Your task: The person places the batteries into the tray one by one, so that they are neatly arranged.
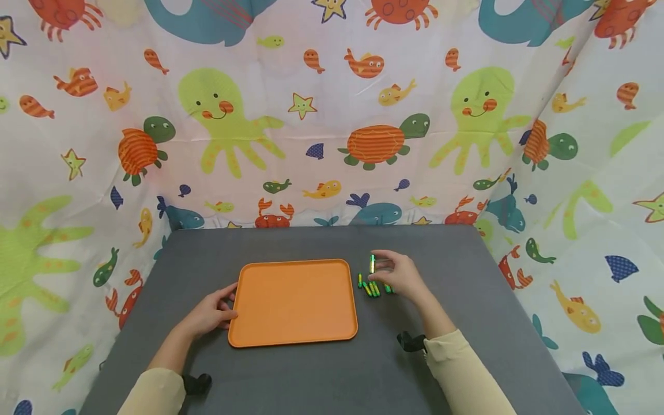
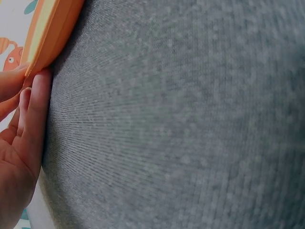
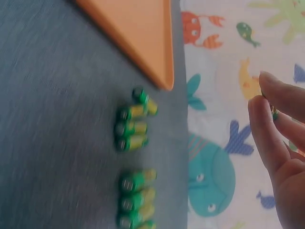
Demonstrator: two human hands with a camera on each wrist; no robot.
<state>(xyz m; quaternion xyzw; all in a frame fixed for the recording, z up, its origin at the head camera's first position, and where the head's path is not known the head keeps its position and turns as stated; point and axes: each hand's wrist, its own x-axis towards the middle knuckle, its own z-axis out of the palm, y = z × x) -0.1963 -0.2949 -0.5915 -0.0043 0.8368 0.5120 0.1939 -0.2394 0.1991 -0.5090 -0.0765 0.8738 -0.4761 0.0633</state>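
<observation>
Head view: right hand (image 1: 402, 275) pinches battery (image 1: 372, 263); left hand (image 1: 211, 314) touches tray (image 1: 293, 302).

One orange tray (image 1: 293, 302), about eight green-and-yellow batteries (image 3: 133, 128), two hands (image 1: 210, 314).

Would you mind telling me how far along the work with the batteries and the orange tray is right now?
Nothing is on the orange tray yet; its surface is bare. In hand: the right hand pinches one green-and-yellow battery above the gray table, while the left hand steadies the tray's left edge. Left: the other batteries lie in a cluster on the table beside the tray.
</observation>
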